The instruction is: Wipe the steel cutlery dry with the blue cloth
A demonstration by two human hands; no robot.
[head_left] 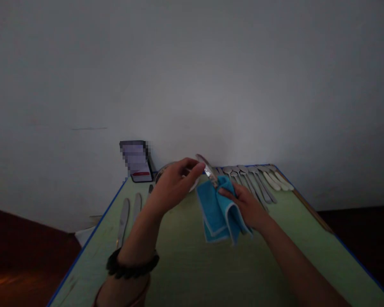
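My left hand [176, 181] is closed on a table knife [207, 169], pinching it near one end and holding it above the green table [192, 264]. My right hand [248, 207] grips a folded blue cloth [216, 211] and wraps its upper corner round the knife's other end. A dark bead bracelet [131, 264] sits on my left wrist.
A row of several spoons and light-handled utensils [256, 179] lies at the table's far right. Two knives [129, 213] lie at the left. A metal bowl [166, 170] and a small upright box [137, 162] stand at the far edge against the white wall.
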